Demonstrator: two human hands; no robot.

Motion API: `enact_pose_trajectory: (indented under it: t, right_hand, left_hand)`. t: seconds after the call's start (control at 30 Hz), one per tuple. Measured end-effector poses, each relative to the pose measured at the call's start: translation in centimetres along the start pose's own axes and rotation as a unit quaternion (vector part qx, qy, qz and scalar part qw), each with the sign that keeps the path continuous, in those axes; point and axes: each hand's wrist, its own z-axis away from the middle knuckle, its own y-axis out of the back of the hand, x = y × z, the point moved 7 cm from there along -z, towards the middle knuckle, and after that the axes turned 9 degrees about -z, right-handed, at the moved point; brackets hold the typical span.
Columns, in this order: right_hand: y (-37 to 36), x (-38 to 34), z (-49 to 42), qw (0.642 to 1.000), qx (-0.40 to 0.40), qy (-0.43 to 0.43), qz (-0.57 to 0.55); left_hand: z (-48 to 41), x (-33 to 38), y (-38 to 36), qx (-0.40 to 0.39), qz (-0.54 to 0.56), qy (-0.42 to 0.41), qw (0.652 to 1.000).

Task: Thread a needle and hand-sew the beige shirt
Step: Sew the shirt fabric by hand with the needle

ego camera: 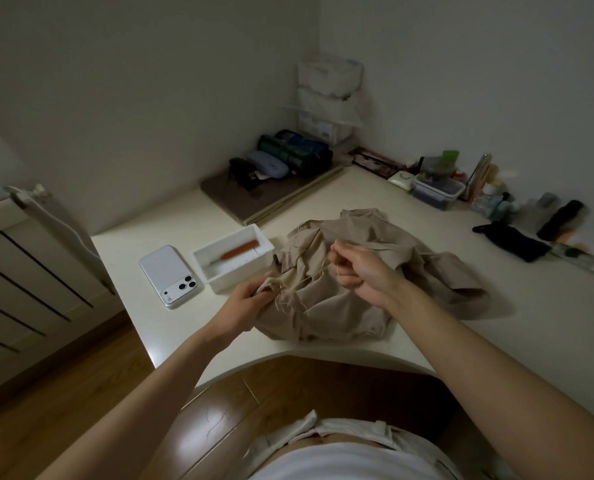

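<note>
A person is standing at a cream bench (461, 323), looking down over both bare forearms. The beige shirt (340, 306) is lying crumpled in a loose heap near the front edge of the bench, between the two hands.

The left hand (250, 301) is gripping a bunched edge of the shirt at its left side, its fingers (266, 289) curled tightly into the cloth. The right hand (364, 268) is hovering over the middle of the heap with its fingers curled in, pinching a pale thread (338, 271) that is looping beside the palm. Whether a needle is in that pinch is too small to tell.

The shirt is looking thin, light and very soft, folding and sliding wherever it is pulled, so it likely wants holding close to the seam being worked, pinched taut. The thread is fine and easy to lose against the matching cloth.

Just left of the shirt, a white tray (240, 283) is holding an orange-handled tool (243, 252), and a white phone (169, 271) is lying beside it.
</note>
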Motion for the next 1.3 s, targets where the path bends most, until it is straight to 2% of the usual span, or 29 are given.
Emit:
enact_pose_trajectory:
  t: [0.07, 0.17, 0.3, 0.4, 0.47, 0.53, 0.67, 0.73, 0.83, 0.97, 1.13, 1.3]
  right_hand:
    - [0.4, 0.1, -0.1, 0.999, 0.025, 0.015, 0.025]
    - [1.6, 0.3, -0.1, 0.984, 0.057, 0.027, 0.169]
    - [5.1, 2.0, -0.6, 0.938, 0.141, -0.007, 0.316]
    - [7.7, 3.0, -0.9, 0.880, 0.209, -0.005, 0.426]
    - [8.4, 3.7, -0.8, 0.857, 0.222, -0.007, 0.466]
    - [8.4, 4.1, -0.6, 0.851, 0.216, 0.005, 0.479]
    - [4.8, 2.9, 0.1, 0.863, 0.161, 0.086, 0.472]
    - [2.0, 2.6, 0.3, 0.885, 0.103, 0.105, 0.443]
    - [-1.8, 3.8, 1.0, 0.927, 0.003, 0.044, 0.371]
    - [-4.2, 5.2, 2.0, 0.964, -0.063, -0.058, 0.252]
    - [-3.4, 5.5, 1.6, 0.954, -0.091, -0.077, 0.276]
    - [-0.8, 3.9, 0.8, 0.970, -0.039, -0.030, 0.239]
  left_hand:
    - [0.1, 0.0, 0.2, 0.005, 0.009, 0.005, 1.000]
    - [0.0, -0.4, 0.4, 0.021, 0.012, 0.017, 1.000]
    - [0.0, -0.7, 0.5, 0.044, 0.022, 0.032, 0.998]
    - [-0.2, -1.2, 0.8, 0.067, 0.021, 0.054, 0.996]
    - [-0.3, -1.4, 1.0, 0.068, 0.018, 0.062, 0.996]
    - [-0.2, -1.1, 0.9, 0.060, 0.019, 0.059, 0.996]
    - [-0.1, -0.1, 0.4, 0.039, 0.005, 0.038, 0.999]
    - [-0.1, 0.3, 0.1, 0.036, -0.008, 0.031, 0.999]
    - [-0.1, 0.7, -0.1, 0.037, -0.002, 0.023, 0.999]
    - [0.1, 1.3, -0.1, 0.042, 0.010, 0.011, 0.999]
    - [0.4, 1.4, 0.2, 0.047, 0.011, 0.015, 0.999]
    - [0.4, 1.1, 0.0, 0.038, 0.007, 0.018, 0.999]
